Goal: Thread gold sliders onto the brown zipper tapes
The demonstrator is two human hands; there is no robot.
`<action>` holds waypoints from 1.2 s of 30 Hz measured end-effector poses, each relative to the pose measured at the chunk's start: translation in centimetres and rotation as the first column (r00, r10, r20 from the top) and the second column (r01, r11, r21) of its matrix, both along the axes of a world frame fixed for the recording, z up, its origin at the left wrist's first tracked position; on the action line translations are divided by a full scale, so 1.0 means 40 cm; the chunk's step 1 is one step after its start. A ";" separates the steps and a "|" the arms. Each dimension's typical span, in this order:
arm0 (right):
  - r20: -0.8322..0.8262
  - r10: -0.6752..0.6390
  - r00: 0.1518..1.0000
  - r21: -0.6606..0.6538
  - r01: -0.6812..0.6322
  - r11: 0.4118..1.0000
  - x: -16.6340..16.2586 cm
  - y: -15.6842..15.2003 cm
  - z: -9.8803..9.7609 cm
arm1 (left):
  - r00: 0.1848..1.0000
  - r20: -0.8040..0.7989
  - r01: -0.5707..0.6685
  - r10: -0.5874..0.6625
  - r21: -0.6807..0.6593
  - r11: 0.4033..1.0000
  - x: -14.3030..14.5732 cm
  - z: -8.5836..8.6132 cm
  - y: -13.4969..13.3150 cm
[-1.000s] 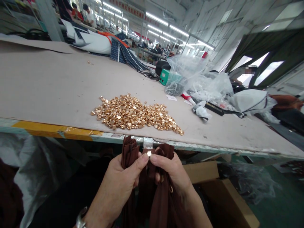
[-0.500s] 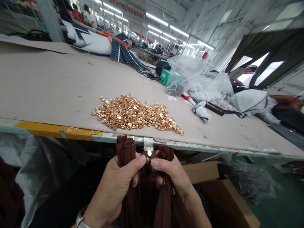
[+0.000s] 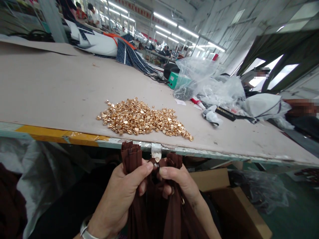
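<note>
Both hands grip dark brown zipper tapes just below the table's front edge. My left hand [image 3: 124, 189] is closed around a folded bundle of zipper tape [image 3: 132, 157], its thumb and forefinger pinching near the middle. My right hand [image 3: 183, 182] is closed around a second bundle [image 3: 174, 160], thumb bent toward the left thumb. Brown tape spans the gap between the thumbs, right under a small metal holder [image 3: 156, 151] fixed to the table edge. A small gold piece, seemingly a zipper slider [image 3: 157, 159], shows at the holder's tip. The tapes hang down between my forearms.
A heap of gold zipper sliders [image 3: 139, 118] lies on the table [image 3: 62, 86] beyond my hands. Farther right are a green box [image 3: 172, 80], clear plastic bags [image 3: 211, 86] and a black strip [image 3: 225, 113]. An open cardboard box [image 3: 244, 212] stands below at right. People work in the background.
My hands stay almost in place. The right fingers shift slightly, and the bright glint at the holder's tip has faded to dull gold.
</note>
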State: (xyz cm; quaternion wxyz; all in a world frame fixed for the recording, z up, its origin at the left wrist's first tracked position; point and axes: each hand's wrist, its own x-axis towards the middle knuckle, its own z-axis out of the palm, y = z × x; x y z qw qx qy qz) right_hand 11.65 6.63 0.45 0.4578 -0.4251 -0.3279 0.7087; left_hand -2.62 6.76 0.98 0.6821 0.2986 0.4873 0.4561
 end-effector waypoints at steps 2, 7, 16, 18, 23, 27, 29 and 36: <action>-0.014 -0.001 1.000 -0.010 0.001 1.000 0.002 0.000 -0.001 | 1.000 -0.007 -0.010 0.010 0.006 1.000 0.000 -0.002 0.000; -0.005 -0.003 1.000 0.000 0.003 1.000 0.002 0.005 0.004 | 1.000 -0.026 0.008 -0.007 0.038 0.999 0.001 -0.013 0.002; 0.128 -0.153 0.980 0.146 0.134 0.980 -0.001 0.012 0.002 | 0.979 -0.183 0.113 -0.089 0.127 0.985 -0.001 -0.023 0.016; 0.210 -0.133 0.969 0.211 0.088 0.974 0.006 0.014 0.017 | 0.962 -0.250 0.152 -0.114 0.136 0.979 -0.006 -0.021 0.014; 0.473 -0.131 0.871 0.294 -0.016 0.956 0.009 0.023 0.062 | 0.965 -0.238 0.149 -0.108 0.163 0.975 -0.006 -0.016 0.008; 0.661 -0.362 0.657 0.492 -0.015 0.871 -0.010 0.034 0.068 | 0.977 -0.195 0.112 -0.085 0.132 0.985 0.004 -0.010 0.014; 0.729 -0.482 0.486 0.580 -0.064 0.812 -0.019 0.046 0.072 | 0.983 -0.165 0.098 -0.083 0.083 0.992 0.007 -0.009 0.017; 0.673 -0.682 0.285 0.718 -0.035 0.695 -0.020 0.097 0.107 | 0.990 -0.116 0.085 -0.084 0.004 0.996 0.012 -0.005 0.034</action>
